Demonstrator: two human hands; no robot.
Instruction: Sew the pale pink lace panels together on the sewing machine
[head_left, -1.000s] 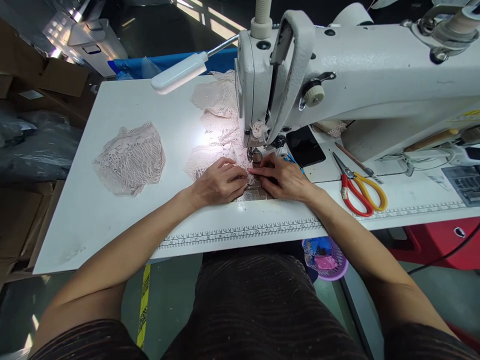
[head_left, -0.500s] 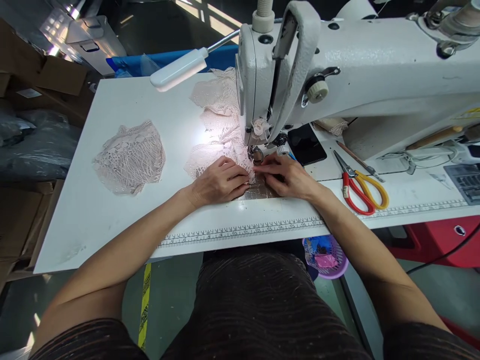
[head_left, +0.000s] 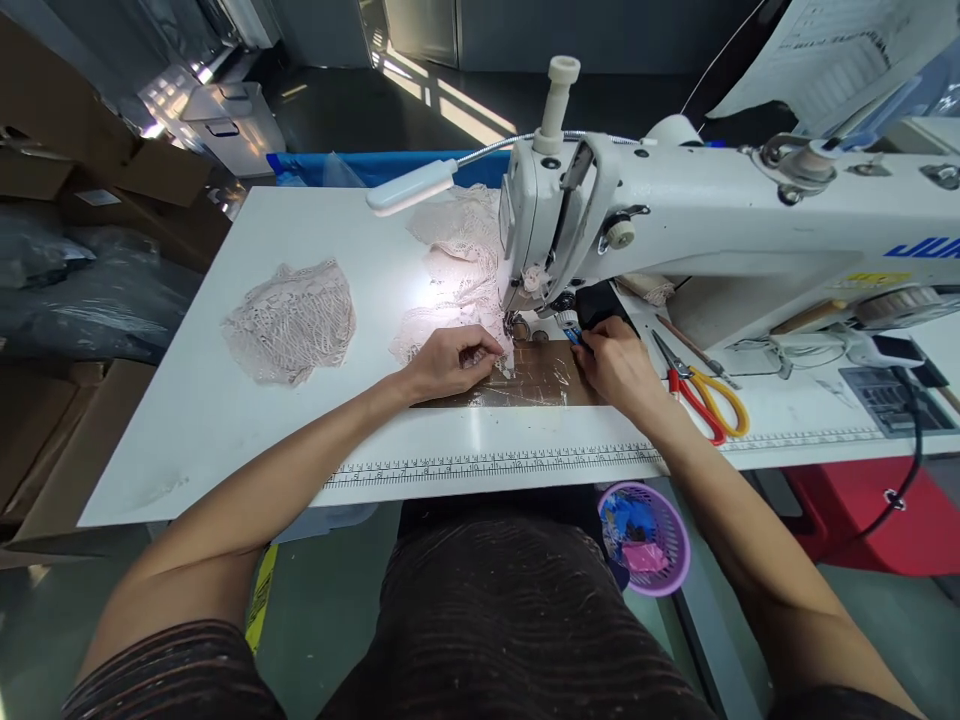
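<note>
Lace, pale-pink, sheer (head_left: 459, 292), bunched fwd of L hand (head_left: 452, 362), which pinches its edge. R hand (head_left: 621, 366) touches small blue tool (head_left: 573, 336) at its L; grip unclear.

Sewing machine (head_left: 660, 220) — blue “JU…” (head_left: 924, 248), cut off

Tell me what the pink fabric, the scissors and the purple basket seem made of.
Pink fabric: matte lace, given its openwork pattern; the fibre can't be told.
Scissors: grey, faintly shiny blades suggest metal; smooth red and yellow handles look plastic or plastic-coated.
Purple basket: probably moulded plastic, judging by its smooth rim and perforated wall.
</note>
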